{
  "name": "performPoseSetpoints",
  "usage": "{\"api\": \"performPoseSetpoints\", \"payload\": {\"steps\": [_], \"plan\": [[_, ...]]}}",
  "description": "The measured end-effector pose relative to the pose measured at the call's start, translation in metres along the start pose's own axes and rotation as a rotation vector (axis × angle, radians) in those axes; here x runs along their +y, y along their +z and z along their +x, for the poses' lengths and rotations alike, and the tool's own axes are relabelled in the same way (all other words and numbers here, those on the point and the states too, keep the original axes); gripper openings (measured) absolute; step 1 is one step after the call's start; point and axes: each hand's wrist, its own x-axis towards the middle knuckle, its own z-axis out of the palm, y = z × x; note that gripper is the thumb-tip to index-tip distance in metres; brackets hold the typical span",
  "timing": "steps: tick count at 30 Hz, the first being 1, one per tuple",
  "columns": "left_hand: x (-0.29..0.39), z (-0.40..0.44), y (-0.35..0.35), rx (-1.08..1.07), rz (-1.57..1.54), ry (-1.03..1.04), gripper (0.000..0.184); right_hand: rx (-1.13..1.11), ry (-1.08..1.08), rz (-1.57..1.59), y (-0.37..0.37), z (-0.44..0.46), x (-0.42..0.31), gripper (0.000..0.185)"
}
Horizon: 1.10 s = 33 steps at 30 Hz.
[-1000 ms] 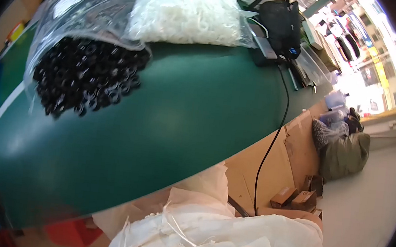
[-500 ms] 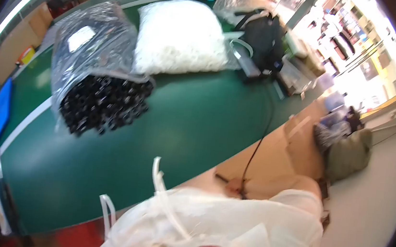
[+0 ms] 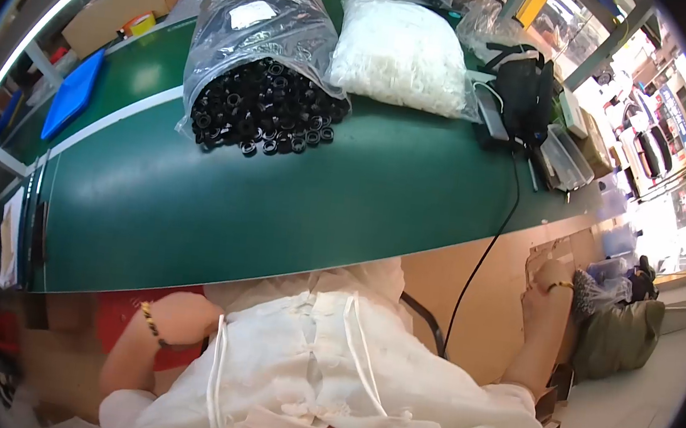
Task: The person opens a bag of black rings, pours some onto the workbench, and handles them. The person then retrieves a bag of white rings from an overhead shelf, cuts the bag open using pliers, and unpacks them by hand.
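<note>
My left hand (image 3: 186, 319) is low at my side, beside the white shirt (image 3: 286, 358) and in front of a red seat (image 3: 119, 316); its fingers are hidden. Out to the right, my right hand (image 3: 549, 282) reaches down over a brown cardboard box (image 3: 484, 304). It is at the box's far part, but its fingers are too unclear to tell whether they grip anything. Small black rings (image 3: 266, 110) spill from the mouth of a clear plastic bag (image 3: 295, 33) on the green table (image 3: 218, 209). Beside it lies a bag of white pieces (image 3: 401, 57).
A black backpack (image 3: 523, 91) sits at the table's right end, near a clear plastic container (image 3: 566, 158). A black cable (image 3: 485, 258) hangs down past the table edge. A blue tray (image 3: 74, 94) leans at the left. An olive-green bag (image 3: 621, 339) stands right of the box.
The view has levelled and swung, so the table items appear farther right. My right hand has moved from beside the cable out to the right. My left hand has come into view.
</note>
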Motion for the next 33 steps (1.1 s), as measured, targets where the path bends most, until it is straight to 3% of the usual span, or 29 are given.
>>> {"api": "performPoseSetpoints", "payload": {"steps": [2, 3, 4, 6, 8, 9, 10, 11, 12, 14, 16, 18, 19, 20, 22, 23, 24, 26, 30, 33], "plan": [[0.025, -0.012, -0.049, 0.287, -0.012, 0.079, 0.023, 0.227, -0.206, 0.650, -0.152, -0.029, -0.018, 0.030], [0.030, 0.007, -0.080, 0.441, -0.091, 0.325, 0.023, 0.512, -0.395, 0.932, -0.265, -0.062, -0.073, 0.023], [0.034, 0.029, -0.108, 0.612, -0.181, 0.571, 0.023, 0.667, -0.495, 1.087, -0.301, -0.062, -0.104, 0.021], [0.053, 0.070, -0.149, 0.628, -0.414, 0.572, 0.020, 0.756, -0.637, 0.991, -0.337, -0.027, -0.148, 0.017], [0.058, 0.135, -0.181, 0.533, -0.736, 0.553, 0.032, 1.066, -0.707, 0.757, -0.355, 0.017, -0.206, 0.025], [0.064, 0.164, -0.194, 0.524, -0.729, 0.563, 0.032, 0.987, -0.668, 0.739, -0.367, 0.032, -0.230, 0.031], [0.070, 0.189, -0.210, 0.522, -0.966, 0.535, 0.035, 1.030, -0.668, 0.736, -0.371, 0.054, -0.253, 0.033], [0.076, 0.209, -0.224, 0.507, -1.193, 0.507, 0.038, 1.007, -0.600, 0.723, -0.377, 0.063, -0.270, 0.031], [0.081, 0.224, -0.234, 0.487, -1.167, 0.532, 0.038, 1.094, -0.601, 0.688, -0.376, 0.082, -0.286, 0.024], [0.089, 0.247, -0.248, 0.496, -1.567, 0.450, 0.040, 1.173, -0.583, 0.600, -0.373, 0.102, -0.307, 0.010], [0.092, 0.253, -0.251, 0.541, -1.502, 0.474, 0.035, 1.191, -0.621, 0.680, -0.372, 0.097, -0.308, 0.009], [0.087, 0.254, -0.252, 1.148, -0.352, 0.602, 0.028, 1.292, -0.647, 0.754, -0.369, 0.098, -0.306, 0.007], [0.085, 0.256, -0.256, 1.356, -0.101, 0.663, 0.029, 1.398, -0.690, 0.826, -0.369, 0.098, -0.303, 0.005], [0.084, 0.258, -0.260, 1.343, -0.100, 0.677, 0.029, 1.392, -0.672, 0.825, -0.369, 0.098, -0.303, 0.005], [0.084, 0.258, -0.268, 1.621, 0.435, 0.403, 0.029, 1.410, -0.663, 0.887, -0.369, 0.097, -0.305, 0.007], [0.084, 0.259, -0.274, 1.661, 0.500, 0.324, 0.016, 1.403, -0.662, 0.863, -0.369, 0.099, -0.306, 0.007], [0.079, 0.262, -0.278, 1.653, 0.501, 0.335, 0.016, 1.398, -0.649, 0.866, -0.368, 0.099, -0.307, 0.007], [0.063, 0.269, -0.285, 1.495, 0.533, 0.228, 0.003, 1.392, -0.646, 0.797, -0.369, 0.101, -0.309, 0.006], [0.058, 0.275, -0.282, 1.574, 0.576, 0.367, 0.004, 1.434, -0.660, 0.758, -0.372, 0.098, -0.307, 0.013], [0.057, 0.279, -0.280, 1.616, 0.579, 0.454, 0.001, 1.482, -0.656, 0.726, -0.377, 0.097, -0.307, 0.008]]}}
